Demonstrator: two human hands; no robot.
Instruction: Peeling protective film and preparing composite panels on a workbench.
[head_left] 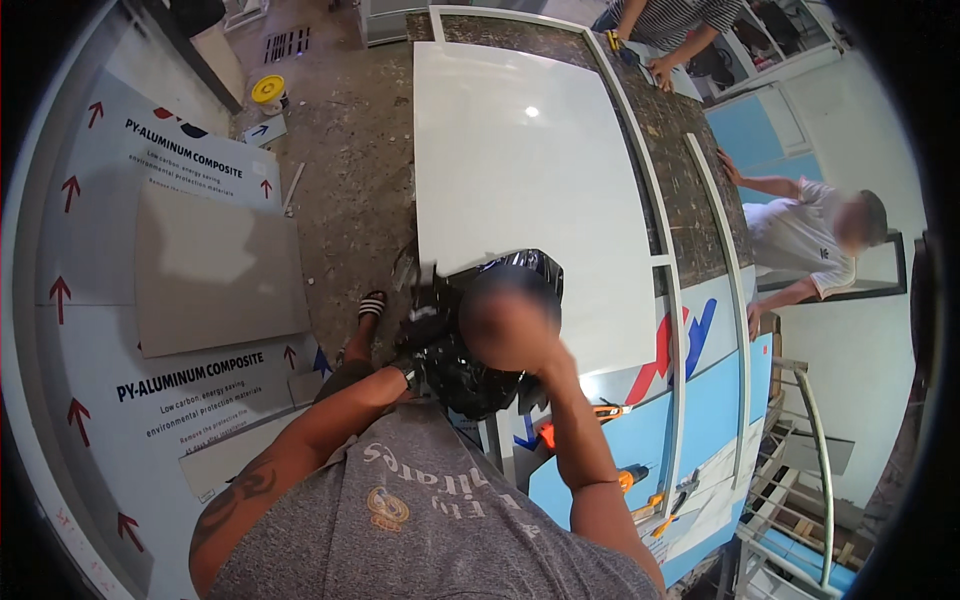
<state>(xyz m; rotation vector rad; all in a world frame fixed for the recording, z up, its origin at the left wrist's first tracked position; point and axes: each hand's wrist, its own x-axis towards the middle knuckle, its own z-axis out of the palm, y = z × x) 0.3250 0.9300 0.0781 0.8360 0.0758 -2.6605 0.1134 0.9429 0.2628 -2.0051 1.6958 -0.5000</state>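
Observation:
A crumpled, shiny black plastic bag (480, 385) is bunched in front of my body, over the near edge of a large white panel (530, 170). From the left, my left hand (408, 366) reaches into the folds of the bag; its fingers are hidden by the plastic. My right hand (540, 355) comes up at the bag's right side. A dark, blurred patch covers its fingers, so their grip does not show. Just right of my right forearm, an orange-handled tool (548, 434) lies near the panel's lower edge.
Pale metal frame strips (672, 330) run along the panel's right. Orange-and-black tools (632, 476) lie on a blue sheet (590, 497). Two people work at the far right, one hand (664, 72) near a power tool. Printed boards (75, 330) and a yellow-lidded bucket (269, 92) are left.

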